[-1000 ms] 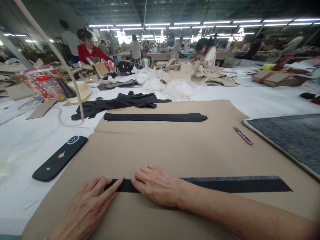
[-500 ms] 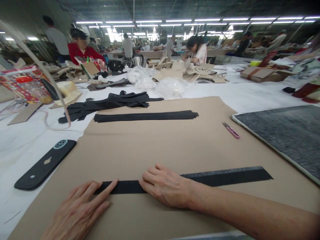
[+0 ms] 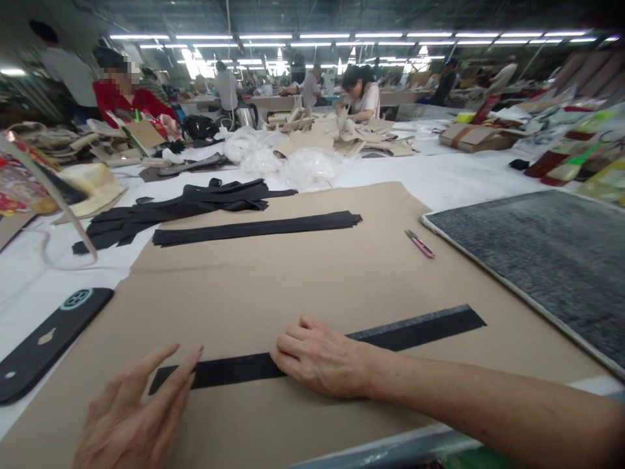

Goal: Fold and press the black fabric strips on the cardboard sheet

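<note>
A long black fabric strip lies slantwise on a brown paper sheet. Along the upper edge of its right part runs a greyish, shiny band. My right hand rests on the strip's middle with fingers curled and pressed together over it; the fingertips are partly hidden. Over the strip's left end is my left hand, its fingers stretched and spread, holding nothing. Whether its fingertips touch the strip I cannot tell. Farther back lie a neat stack of black strips and a loose black pile.
Pink thread snips lie on the paper at right, near a grey textured board. A black phone is at left. Behind are clear plastic bags, beige scraps and a cardboard box. Other people work farther back.
The view has swung to the right, so the scene sits farther left. My left hand's fingers have lifted and spread apart. My right hand stays curled on the strip, farther right along it.
</note>
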`<state>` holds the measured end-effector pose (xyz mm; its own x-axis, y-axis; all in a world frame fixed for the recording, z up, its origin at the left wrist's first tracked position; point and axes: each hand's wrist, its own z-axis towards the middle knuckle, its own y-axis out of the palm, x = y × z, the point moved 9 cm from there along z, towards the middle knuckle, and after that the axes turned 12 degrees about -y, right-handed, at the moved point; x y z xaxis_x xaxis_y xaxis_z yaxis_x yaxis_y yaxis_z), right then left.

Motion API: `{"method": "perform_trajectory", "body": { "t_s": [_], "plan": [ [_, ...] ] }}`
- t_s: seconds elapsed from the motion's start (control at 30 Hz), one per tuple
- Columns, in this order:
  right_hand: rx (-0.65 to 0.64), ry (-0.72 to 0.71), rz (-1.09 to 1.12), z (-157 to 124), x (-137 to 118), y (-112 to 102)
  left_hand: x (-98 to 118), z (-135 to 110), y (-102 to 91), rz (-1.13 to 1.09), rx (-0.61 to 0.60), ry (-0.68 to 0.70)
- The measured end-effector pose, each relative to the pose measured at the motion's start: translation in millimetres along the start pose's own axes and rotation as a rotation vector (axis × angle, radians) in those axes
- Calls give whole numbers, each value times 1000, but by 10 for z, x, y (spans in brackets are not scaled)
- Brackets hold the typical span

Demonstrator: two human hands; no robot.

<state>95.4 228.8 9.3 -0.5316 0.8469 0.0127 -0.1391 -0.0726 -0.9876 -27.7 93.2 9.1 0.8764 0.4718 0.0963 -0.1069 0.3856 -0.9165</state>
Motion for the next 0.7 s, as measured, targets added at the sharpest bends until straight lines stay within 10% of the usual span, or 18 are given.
{"method": "perform_trajectory", "body": {
  "t_s": [0.2,0.7],
  "plan": [
    [61,8,-9,-45,12,-3,967,102,322,-144,-26,181],
    [83,29,-45,-820,84,-111,1163,28,464,135,-14,385]
  ]
}}
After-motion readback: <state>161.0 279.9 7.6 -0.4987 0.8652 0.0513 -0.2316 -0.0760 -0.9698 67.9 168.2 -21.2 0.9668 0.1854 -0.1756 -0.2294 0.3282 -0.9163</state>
